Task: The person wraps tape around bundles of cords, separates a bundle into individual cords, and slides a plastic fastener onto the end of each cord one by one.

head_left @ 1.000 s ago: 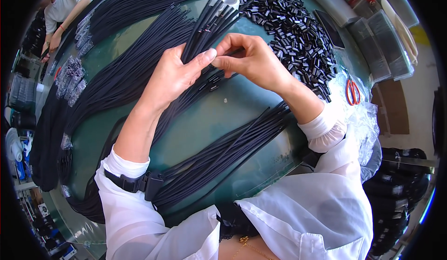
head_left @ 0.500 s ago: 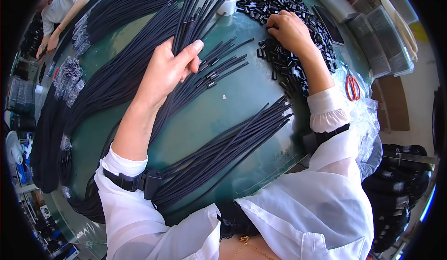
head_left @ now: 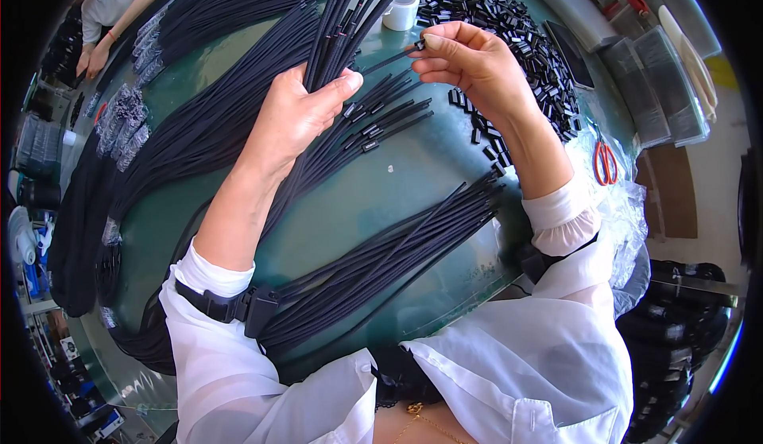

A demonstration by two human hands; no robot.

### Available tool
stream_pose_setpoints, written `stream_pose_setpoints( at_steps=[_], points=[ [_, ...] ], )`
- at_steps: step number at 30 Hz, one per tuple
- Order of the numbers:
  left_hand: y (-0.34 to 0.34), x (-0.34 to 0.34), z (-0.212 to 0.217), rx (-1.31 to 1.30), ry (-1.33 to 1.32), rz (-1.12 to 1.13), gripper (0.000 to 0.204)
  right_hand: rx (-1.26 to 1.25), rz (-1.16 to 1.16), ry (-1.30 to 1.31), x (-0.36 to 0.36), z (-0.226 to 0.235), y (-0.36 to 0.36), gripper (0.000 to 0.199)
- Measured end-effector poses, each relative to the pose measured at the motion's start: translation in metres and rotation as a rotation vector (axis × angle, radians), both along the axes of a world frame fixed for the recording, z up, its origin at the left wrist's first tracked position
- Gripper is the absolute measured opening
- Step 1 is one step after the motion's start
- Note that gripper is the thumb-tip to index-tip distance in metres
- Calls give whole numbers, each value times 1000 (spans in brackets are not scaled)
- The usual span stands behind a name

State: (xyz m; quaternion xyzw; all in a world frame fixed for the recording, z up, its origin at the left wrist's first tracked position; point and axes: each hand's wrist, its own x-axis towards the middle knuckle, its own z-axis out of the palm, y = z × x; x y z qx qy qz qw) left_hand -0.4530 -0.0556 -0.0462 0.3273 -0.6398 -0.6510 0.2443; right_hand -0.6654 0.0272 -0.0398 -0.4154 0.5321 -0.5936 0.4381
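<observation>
My left hand point(head_left: 298, 110) grips a bundle of black cords point(head_left: 342, 23) that fans upward over the green table point(head_left: 373, 205). My right hand point(head_left: 469, 62) pinches a small black clip point(head_left: 419, 45) against the tip of one cord sticking out of that bundle. A heap of the same small black clips point(head_left: 509, 23) lies just behind and right of my right hand. Cords with clips fitted on their ends point(head_left: 381, 122) lie fanned out under my hands.
More black cord bundles point(head_left: 381, 261) cross the table near my body, and long ones point(head_left: 207, 118) run to the left. A white tape roll point(head_left: 400, 8) stands at the back. Red-handled scissors point(head_left: 606, 162) lie on clear plastic at right. Another person point(head_left: 111, 3) works at top left.
My right hand has come back from the clip heap with a clip and met a cord tip. My left hand has lifted the bundle slightly.
</observation>
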Motion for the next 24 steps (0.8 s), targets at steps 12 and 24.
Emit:
stream_pose_setpoints(
  at_steps=[12, 24],
  points=[
    [5, -2, 0, -43, 26, -24, 21, -76, 93, 302, 10, 1, 4, 13],
    [-6, -3, -5, -124, -4, -2, 25, -30, 142, 583, -15, -2, 2, 18]
  ],
)
